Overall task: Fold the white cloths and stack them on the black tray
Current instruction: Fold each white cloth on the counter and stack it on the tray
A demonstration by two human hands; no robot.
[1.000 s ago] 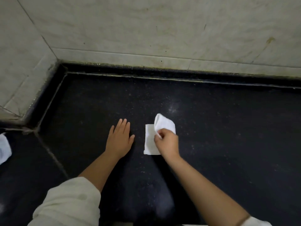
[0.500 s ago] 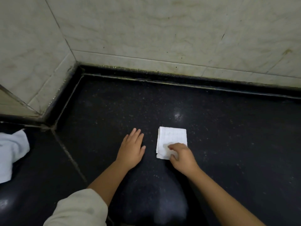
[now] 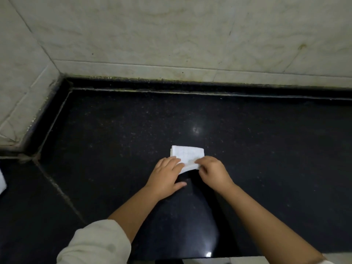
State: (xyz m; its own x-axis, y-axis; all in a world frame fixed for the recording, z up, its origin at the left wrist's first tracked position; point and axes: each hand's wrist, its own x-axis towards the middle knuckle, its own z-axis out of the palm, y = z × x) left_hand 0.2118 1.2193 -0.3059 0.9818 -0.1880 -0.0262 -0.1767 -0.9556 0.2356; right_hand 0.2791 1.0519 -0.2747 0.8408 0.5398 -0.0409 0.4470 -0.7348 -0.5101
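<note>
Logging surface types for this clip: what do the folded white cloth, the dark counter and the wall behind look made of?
Folded white cloth: soft woven fabric, matte; its layered edges flex where the right hand lifts them.
Dark counter: polished speckled stone, probably granite; it mirrors a lamp glare.
Wall: pale veined tiles, marble or a look-alike, dull sheen, visible joints.

The folded cloth (image 3: pixel 187 153) is white woven fabric, matt, with a faint grid texture and soft layered edges. The worktop (image 3: pixel 266 149) is polished black stone, speckled and glossy, throwing back light spots. The wall (image 3: pixel 171 35) is pale veined marble, dull and stained. The sleeve (image 3: pixel 95 244) is matt, off-white cloth.
</note>
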